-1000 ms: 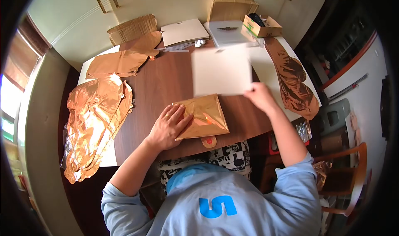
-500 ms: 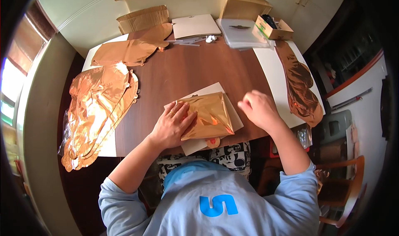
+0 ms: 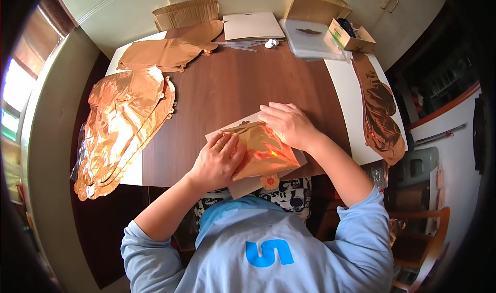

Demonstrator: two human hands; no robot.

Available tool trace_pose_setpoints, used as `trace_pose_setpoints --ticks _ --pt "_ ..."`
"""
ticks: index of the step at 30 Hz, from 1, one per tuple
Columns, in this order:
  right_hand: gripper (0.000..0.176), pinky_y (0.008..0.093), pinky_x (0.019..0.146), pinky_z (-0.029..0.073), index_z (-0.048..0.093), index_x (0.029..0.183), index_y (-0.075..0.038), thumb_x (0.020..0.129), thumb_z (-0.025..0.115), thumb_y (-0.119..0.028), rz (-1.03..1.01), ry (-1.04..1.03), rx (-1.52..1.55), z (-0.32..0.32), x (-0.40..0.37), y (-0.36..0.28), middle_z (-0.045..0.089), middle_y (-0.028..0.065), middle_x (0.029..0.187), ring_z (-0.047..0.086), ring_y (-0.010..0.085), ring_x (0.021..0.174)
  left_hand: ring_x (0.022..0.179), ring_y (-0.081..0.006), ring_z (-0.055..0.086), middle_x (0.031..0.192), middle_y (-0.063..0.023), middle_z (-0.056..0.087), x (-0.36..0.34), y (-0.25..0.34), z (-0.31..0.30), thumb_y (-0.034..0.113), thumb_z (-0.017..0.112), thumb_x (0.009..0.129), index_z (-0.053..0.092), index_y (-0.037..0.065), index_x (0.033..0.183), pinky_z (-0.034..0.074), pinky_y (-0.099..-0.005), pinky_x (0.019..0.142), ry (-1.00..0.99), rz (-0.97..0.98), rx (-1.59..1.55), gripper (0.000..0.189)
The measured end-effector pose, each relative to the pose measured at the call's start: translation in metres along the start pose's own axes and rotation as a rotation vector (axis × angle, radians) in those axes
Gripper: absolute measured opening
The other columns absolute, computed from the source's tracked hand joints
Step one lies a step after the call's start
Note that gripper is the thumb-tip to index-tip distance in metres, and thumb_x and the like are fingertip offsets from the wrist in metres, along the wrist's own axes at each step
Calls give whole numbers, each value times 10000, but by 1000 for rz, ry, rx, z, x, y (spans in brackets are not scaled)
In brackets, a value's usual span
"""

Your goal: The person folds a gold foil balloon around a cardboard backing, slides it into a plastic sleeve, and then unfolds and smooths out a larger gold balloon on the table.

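Note:
A folded copper-coloured foil sheet (image 3: 266, 151) lies on a pale card (image 3: 243, 187) near the table's front edge. My left hand (image 3: 219, 159) presses on the foil's left side, fingers extended and lying close together. At the upper right of the foil, my right hand (image 3: 289, 125) rests flat with its fingers stretched out. A round tab with a red mark (image 3: 270, 181) sticks out below the foil, over the card. What lies under my palms is hidden.
Large copper foil pieces (image 3: 121, 122) cover the left side, with another (image 3: 380, 107) at the right. Along the back stand a stack of cards (image 3: 253, 26), clear plastic bags (image 3: 310, 40), thin strips, white crumpled bits and a small open box (image 3: 356, 37).
My right hand has come down from the right onto the foil, and its curled fingers have straightened. The view has shifted slightly, and the card and foil have turned a little.

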State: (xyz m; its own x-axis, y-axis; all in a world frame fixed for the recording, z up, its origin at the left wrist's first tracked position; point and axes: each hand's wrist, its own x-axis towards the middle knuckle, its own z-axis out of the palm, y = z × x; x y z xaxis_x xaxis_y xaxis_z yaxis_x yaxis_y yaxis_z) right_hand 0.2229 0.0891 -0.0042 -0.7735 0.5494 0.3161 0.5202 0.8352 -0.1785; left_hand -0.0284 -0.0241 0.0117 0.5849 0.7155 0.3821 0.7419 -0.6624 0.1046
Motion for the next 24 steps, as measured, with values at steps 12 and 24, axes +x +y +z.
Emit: trace_pose_setpoints --ticks 12,24 --pt "153 409 760 527 711 959 -60 869 692 -182 186 175 242 -27 22 27 694 126 869 667 311 804 1127 -381 614 1201 -220 610 8 -2 3 220 705 836 651 33 1128 509 -470 945 73 46 -78 351" --pt "132 438 743 538 671 872 -55 821 691 -175 491 273 -48 20 150 158 659 125 943 651 330 873 1117 -365 627 1186 -215 621 15 -9 5 219 715 826 658 27 1118 517 -460 937 74 47 -114 354"
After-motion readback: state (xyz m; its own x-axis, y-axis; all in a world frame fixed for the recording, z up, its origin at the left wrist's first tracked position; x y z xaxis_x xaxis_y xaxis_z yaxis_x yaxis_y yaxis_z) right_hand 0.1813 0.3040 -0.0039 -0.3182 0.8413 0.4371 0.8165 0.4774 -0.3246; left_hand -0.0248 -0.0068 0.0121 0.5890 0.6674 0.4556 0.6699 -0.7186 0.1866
